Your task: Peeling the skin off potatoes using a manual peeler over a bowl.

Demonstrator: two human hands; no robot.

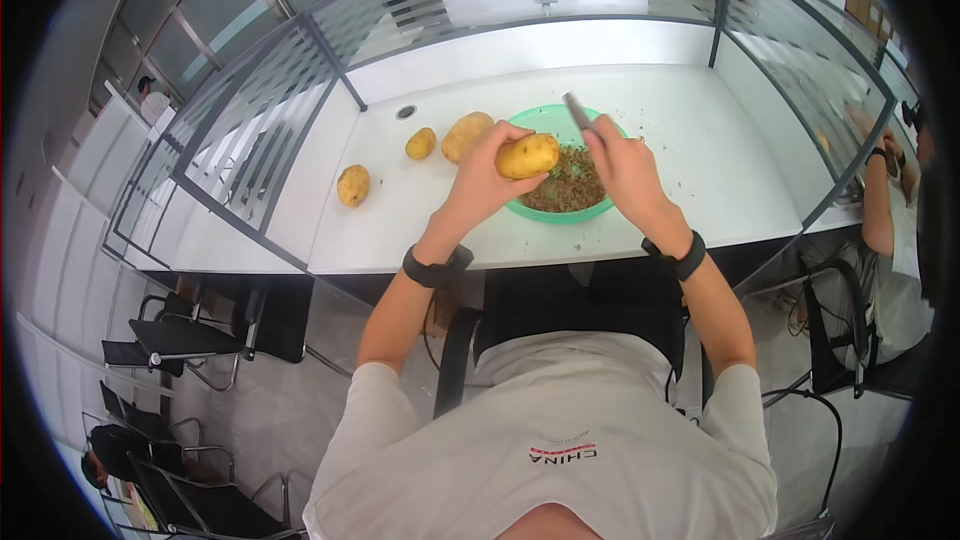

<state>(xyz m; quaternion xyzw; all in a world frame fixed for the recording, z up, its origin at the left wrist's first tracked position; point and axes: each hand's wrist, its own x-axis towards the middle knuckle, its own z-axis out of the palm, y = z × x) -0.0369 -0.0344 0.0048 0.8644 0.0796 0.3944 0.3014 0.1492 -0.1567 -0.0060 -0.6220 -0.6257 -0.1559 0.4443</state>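
My left hand (484, 176) holds a yellow potato (528, 156) above the left part of a green plastic basin (566, 218). Dark brown peelings or scraps (574, 187) lie in the basin. Over its right side, my right hand (624, 169) grips a metal tool (578, 112), a knife or peeler, pointing up and to the left; which of the two I cannot tell. Behind my left hand a large potato (465, 135) rests on the white desk, partly hidden. Further left are a small potato (420, 143) and another potato (353, 186) with a rougher skin.
Glass partitions in grey frames (724, 0) enclose the white desk (420, 240). A round cable hole (406, 112) lies at its back left. Small scraps are scattered around the basin. Another person's arms (877, 187) show beyond the right partition. Black chairs (187, 337) stand at the lower left.
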